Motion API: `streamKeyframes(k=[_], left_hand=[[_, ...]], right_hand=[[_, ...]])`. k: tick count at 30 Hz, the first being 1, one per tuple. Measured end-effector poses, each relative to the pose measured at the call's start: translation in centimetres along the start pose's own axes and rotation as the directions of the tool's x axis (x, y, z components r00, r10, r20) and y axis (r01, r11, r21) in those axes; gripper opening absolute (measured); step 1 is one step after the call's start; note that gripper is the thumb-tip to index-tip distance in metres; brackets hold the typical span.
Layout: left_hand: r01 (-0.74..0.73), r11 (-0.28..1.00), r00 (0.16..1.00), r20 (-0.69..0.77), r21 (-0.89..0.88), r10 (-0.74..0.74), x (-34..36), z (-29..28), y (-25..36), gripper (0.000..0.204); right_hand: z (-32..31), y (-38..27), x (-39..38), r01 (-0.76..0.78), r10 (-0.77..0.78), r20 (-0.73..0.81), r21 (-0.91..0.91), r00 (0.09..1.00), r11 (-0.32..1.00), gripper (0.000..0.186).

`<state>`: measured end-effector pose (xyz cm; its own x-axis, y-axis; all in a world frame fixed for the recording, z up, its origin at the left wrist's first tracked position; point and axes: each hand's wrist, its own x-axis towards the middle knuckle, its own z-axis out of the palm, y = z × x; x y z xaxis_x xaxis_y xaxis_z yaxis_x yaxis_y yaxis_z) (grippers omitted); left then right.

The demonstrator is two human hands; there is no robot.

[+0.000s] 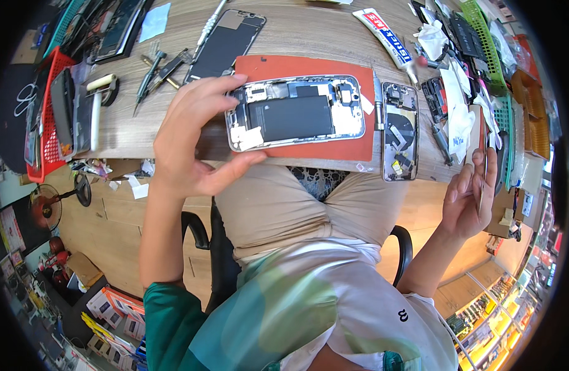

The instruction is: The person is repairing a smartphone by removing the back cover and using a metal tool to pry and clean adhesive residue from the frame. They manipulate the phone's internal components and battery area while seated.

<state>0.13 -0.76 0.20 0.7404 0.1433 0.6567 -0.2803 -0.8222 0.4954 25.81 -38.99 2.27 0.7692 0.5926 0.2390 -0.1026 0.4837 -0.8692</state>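
Note:
An opened phone (297,114) lies on an orange-red mat, its inside facing up with a black battery (290,117) and silver parts showing. My left hand (195,139) grips its left end, fingers at the far edge and thumb at the near edge. Over by the table's right edge, my right hand (471,195) is closed around a long, thin tool (481,185) seen nearly edge-on; its exact kind does not show. Beside the mat stands a second opened phone housing (400,133) with parts and bits of tape in it.
The red mat (306,65) reaches the table's front edge. Behind it lie a dark phone screen (229,44) and a white glue tube (386,37). Screwdrivers (149,77) and a red basket (46,117) are at left. Papers (460,117), a grey tool (442,143) and green baskets (485,43) crowd the right.

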Motion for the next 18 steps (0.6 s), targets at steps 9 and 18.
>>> streamKeyframes(k=[9,18], left_hand=[[-0.061,0.985,0.998,0.009,0.162,0.06,0.1,-0.6,0.7,0.048],[0.05,0.971,0.994,0.084,0.232,-0.071,0.7,-1.4,3.4,0.034]], right_hand=[[-0.7,1.0,-1.2,0.042,-0.123,-0.174,-0.411,0.977,0.911,0.046],[-1.0,3.4,1.3,0.124,-0.278,-0.148,-0.635,0.949,0.762,0.042]])
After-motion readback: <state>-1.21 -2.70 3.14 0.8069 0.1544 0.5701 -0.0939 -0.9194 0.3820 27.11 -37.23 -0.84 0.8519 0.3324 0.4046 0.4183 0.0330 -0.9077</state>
